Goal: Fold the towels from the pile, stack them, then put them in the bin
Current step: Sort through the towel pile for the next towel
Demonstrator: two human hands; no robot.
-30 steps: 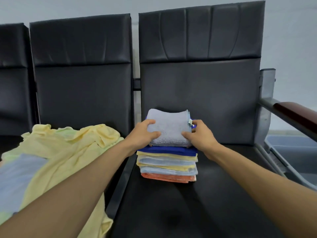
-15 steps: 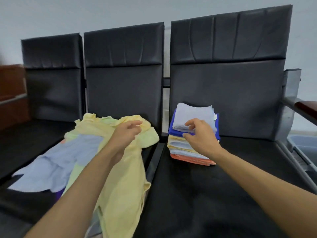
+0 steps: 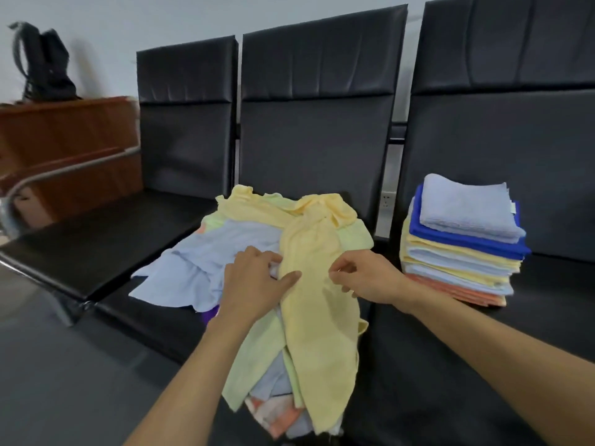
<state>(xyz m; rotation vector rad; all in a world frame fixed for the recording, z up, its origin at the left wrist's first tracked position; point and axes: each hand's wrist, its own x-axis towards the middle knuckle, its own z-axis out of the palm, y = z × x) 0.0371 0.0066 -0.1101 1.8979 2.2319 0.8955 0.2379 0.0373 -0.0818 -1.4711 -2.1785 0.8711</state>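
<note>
At frame centre, the left hand [image 3: 254, 281] and right hand [image 3: 367, 278] each pinch an edge of a long yellow towel [image 3: 317, 317] draped over the loose towel pile [image 3: 196, 268] on the middle chair [image 3: 315, 140]. The folded stack [image 3: 463, 249] sits apart at right. A backpack [image 3: 45, 62] is at upper left.

Left seat [image 3: 106, 246]: bare black cushion, a hand can pass over it freely.
Middle seat [image 3: 145, 320]: the loose pile [image 3: 206, 268] covers nearly all of it and hangs over the front edge.
Top of pile: the left hand [image 3: 254, 284] and the right hand [image 3: 370, 281] both pinch the yellow towel [image 3: 318, 317], close together.
Right seat [image 3: 483, 365]: the stack [image 3: 463, 243] stands at the back left; the cushion in front of it is open.
Behind: 3 backrests [image 3: 315, 123] close the way.
Far left: a metal armrest [image 3: 64, 170] borders the left seat.
</note>
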